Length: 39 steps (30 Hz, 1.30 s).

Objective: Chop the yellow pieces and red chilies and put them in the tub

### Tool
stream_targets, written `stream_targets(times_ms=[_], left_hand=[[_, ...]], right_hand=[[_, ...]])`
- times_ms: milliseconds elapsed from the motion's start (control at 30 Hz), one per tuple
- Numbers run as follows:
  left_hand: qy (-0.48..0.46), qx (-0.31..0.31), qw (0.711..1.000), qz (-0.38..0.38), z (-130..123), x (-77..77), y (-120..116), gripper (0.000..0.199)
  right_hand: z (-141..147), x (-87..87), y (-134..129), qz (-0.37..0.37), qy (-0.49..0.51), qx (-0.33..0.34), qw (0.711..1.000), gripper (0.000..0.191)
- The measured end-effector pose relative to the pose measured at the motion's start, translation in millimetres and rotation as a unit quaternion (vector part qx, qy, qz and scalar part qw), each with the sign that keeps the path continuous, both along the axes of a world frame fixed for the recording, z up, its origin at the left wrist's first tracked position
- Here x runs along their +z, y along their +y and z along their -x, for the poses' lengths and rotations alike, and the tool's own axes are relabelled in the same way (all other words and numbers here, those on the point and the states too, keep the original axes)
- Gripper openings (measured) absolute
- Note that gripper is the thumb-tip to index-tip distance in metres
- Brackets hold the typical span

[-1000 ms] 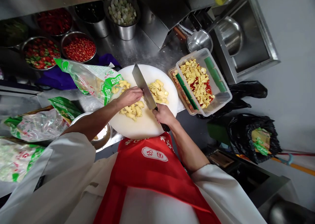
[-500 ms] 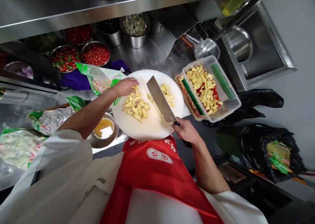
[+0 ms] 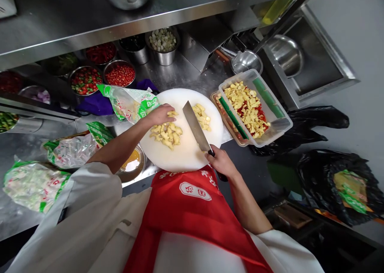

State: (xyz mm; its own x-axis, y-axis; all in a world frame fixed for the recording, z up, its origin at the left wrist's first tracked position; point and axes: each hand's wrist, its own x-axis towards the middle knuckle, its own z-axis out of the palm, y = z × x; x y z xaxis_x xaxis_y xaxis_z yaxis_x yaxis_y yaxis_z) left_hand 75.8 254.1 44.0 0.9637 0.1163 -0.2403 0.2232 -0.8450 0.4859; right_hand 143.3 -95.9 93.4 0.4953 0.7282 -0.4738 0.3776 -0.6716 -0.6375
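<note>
Before a steel shelf (image 3: 75, 21) — ginger (image 3: 166, 134) lies on a white board (image 3: 189, 153).

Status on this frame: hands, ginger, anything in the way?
Right hand grips cleaver. Left hand at ginger piece, grip unclear. Ginger pile on white board; plastic bag at its left edge.

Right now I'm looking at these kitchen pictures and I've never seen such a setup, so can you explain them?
There's no machine: a person in a red apron works bare-handed, and every picture comes from one head-worn camera looking forward and down. The right hand grips a cleaver over a round white cutting board. The left hand has a ginger piece at its fingertips, near a pile of ginger on the board. More ginger lies on the blade's other side. To the board's right stands a clear plastic container of sliced ginger.
</note>
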Motion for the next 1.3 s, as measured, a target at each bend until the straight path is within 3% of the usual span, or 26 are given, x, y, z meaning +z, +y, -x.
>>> stream_targets(times_ms=[67, 233, 400, 500, 667, 767, 867, 1033, 1100, 1200, 1300], left_hand=[[-0.01, -0.011, 1.0, 0.014, 7, -2.9, -3, 0.051], [-0.023, 0.086, 0.996, -0.028, 20, -9.0, -14, 0.047], [-0.065, 0.104, 0.992, -0.018, 25, -11.0, -24, 0.042], [-0.075, 0.054, 0.996, -0.001, 24, -9.2, -28, 0.043], [-0.031, -0.122, 0.992, -0.028, 20, -3.1, -32, 0.056], [0.002, -0.16, 0.985, -0.058, 16, 1.4, -33, 0.066], [-0.009, -0.134, 0.986, -0.099, 10, 3.7, -40, 0.053], [-0.061, 0.053, 0.986, -0.148, 7, -3.6, -67, 0.044], [-0.069, 0.092, 0.983, -0.145, 10, -6.8, -77, 0.047], [-0.08, 0.081, 0.985, -0.132, 15, -7.4, -80, 0.053], [-0.1, 0.007, 0.992, -0.078, 18, -6.0, -69, 0.046]], right_hand=[[4, 1.2, -3, -0.022, 0.02, 0.006, 1.0, 0.032], [10, -3.8, -15, -0.061, 0.074, 0.017, 0.995, 0.062], [14, -7.9, -20, -0.019, 0.068, 0.01, 0.997, 0.062], [17, -7.0, -18, -0.017, 0.051, 0.012, 0.998, 0.06], [18, -4.5, -17, -0.022, 0.034, -0.009, 0.999, 0.056], [17, -3.3, -17, -0.017, 0.033, 0.002, 0.999, 0.055], [16, -2.9, -17, -0.012, 0.032, 0.007, 0.999, 0.056], [16, -3.0, -19, -0.013, 0.018, -0.02, 1.0, 0.054], [14, -3.2, -20, -0.013, 0.016, -0.03, 0.999, 0.053], [11, -3.3, -21, -0.01, 0.02, -0.029, 0.999, 0.053], [10, -0.1, -20, -0.011, 0.044, -0.024, 0.999, 0.054]])
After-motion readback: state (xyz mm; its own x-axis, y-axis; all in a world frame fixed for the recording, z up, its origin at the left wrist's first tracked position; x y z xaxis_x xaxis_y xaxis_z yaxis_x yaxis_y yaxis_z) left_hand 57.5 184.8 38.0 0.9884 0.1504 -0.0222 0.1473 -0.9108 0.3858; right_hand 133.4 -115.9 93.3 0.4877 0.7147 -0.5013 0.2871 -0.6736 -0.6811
